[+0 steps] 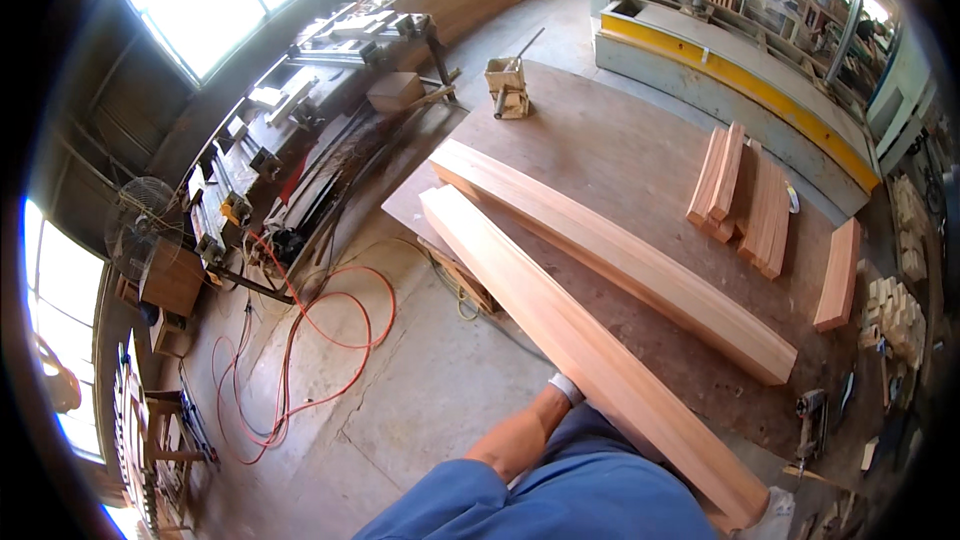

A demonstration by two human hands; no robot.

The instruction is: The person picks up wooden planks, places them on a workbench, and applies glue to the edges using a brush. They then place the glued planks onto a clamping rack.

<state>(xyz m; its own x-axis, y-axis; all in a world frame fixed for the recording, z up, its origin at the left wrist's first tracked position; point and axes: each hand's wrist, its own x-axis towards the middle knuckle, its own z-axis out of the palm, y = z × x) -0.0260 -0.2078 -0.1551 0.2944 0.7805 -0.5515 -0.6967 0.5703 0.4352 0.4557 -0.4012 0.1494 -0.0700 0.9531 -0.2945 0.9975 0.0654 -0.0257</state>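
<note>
A long, pale reddish wooden beam (570,330) slants from the table's left edge down to my right side. My left hand, with a white glove cuff (567,387) showing at the wrist, is under the beam's near-left side; the beam hides its fingers. At the beam's near end is my right hand (776,514) in a whitish glove, holding that end and only partly in view. A second long beam (620,260) lies on the brown tabletop (590,120), just beyond the first and at a slight angle to it.
Short wood pieces (740,195) are stacked at the table's right, with a single block (838,275) beyond. A wooden box (507,88) with a stick stands at the far edge. Red hose (365,340) loops over the floor at left. A nail gun (810,425) sits at right.
</note>
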